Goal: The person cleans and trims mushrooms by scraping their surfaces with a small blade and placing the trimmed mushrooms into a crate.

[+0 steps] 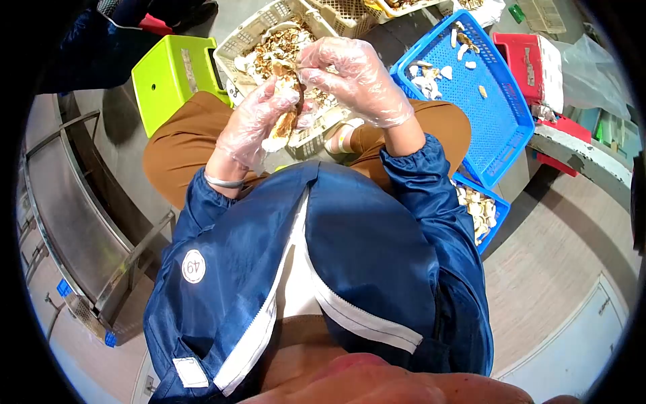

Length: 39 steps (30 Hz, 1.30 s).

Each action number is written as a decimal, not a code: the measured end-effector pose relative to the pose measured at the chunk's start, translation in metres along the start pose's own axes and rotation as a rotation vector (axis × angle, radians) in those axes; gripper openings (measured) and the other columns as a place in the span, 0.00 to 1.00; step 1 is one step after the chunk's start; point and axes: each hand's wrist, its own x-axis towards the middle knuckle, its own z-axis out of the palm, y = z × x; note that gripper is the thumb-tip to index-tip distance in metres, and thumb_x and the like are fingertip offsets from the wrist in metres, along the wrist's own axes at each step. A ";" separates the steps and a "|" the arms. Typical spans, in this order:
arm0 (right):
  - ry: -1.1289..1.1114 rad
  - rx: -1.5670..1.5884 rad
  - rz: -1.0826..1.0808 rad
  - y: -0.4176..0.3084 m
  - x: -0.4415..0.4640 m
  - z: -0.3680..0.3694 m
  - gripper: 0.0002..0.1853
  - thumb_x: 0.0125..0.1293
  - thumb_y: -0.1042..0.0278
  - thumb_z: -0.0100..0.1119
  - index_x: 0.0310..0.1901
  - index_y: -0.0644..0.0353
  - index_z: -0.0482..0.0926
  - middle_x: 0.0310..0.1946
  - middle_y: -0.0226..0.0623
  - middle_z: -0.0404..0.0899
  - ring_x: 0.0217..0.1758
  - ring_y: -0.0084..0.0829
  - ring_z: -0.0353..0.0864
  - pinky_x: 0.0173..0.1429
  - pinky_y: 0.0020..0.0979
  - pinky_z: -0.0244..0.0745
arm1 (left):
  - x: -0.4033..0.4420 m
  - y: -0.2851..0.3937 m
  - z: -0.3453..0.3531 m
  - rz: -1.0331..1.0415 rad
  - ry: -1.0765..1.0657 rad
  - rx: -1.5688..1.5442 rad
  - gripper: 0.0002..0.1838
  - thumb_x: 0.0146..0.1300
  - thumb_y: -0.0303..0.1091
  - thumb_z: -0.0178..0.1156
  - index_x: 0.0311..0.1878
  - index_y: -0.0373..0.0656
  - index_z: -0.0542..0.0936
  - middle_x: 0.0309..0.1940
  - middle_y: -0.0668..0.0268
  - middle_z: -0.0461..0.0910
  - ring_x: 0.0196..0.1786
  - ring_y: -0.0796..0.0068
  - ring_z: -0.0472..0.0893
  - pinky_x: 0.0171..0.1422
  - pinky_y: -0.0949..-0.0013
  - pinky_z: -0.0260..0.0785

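In the head view, my left hand (252, 124), in a clear plastic glove, is closed round a long mushroom (284, 124) with brown skin and a pale lower end. My right hand (356, 77), gloved the same way, is pinched close beside the mushroom's upper end. Whatever its fingertips hold is hidden. Both hands are above a cream plastic basket (229, 48) between my knees. Brown and white mushroom pieces (279, 47) fill much of it.
At the right stands a blue crate (494, 145) with a few pale pieces. A smaller blue basket (499, 214) below it holds more pieces. A lime-green stool (165, 81) is at the left, a red stool (518, 64) at the right. A metal frame (81, 202) stands far left.
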 end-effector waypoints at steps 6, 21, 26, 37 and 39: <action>-0.052 -0.093 -0.123 0.000 0.000 -0.001 0.06 0.65 0.70 0.71 0.39 0.60 0.84 0.36 0.42 0.84 0.41 0.48 0.86 0.47 0.43 0.81 | 0.002 0.001 0.011 0.125 0.009 0.216 0.31 0.76 0.33 0.66 0.77 0.37 0.68 0.62 0.61 0.81 0.53 0.70 0.88 0.53 0.69 0.83; 0.141 -0.091 -0.020 0.005 -0.017 0.018 0.06 0.68 0.70 0.69 0.42 0.62 0.87 0.34 0.46 0.86 0.37 0.46 0.88 0.43 0.40 0.83 | 0.004 -0.004 0.005 0.046 -0.055 0.081 0.28 0.78 0.38 0.66 0.75 0.40 0.72 0.56 0.66 0.83 0.49 0.75 0.86 0.51 0.74 0.80; 0.206 0.422 0.423 -0.005 -0.019 0.016 0.07 0.70 0.70 0.70 0.42 0.67 0.88 0.35 0.33 0.89 0.39 0.20 0.85 0.44 0.28 0.80 | -0.005 0.001 0.008 0.011 -0.055 -0.029 0.30 0.79 0.40 0.64 0.78 0.41 0.69 0.56 0.64 0.83 0.52 0.73 0.87 0.50 0.73 0.83; 0.126 -0.322 0.001 -0.022 -0.012 0.006 0.07 0.62 0.66 0.75 0.36 0.59 0.89 0.41 0.38 0.86 0.47 0.42 0.87 0.53 0.39 0.81 | 0.000 0.010 0.014 0.234 0.022 -0.097 0.39 0.73 0.19 0.58 0.85 0.43 0.59 0.74 0.56 0.74 0.72 0.63 0.79 0.77 0.59 0.75; 0.091 -0.278 -0.007 -0.020 -0.012 0.010 0.07 0.63 0.66 0.76 0.37 0.59 0.89 0.38 0.38 0.84 0.46 0.40 0.87 0.51 0.38 0.81 | -0.001 0.010 0.014 0.257 0.020 -0.090 0.40 0.71 0.17 0.58 0.85 0.43 0.59 0.74 0.57 0.73 0.73 0.65 0.78 0.78 0.63 0.72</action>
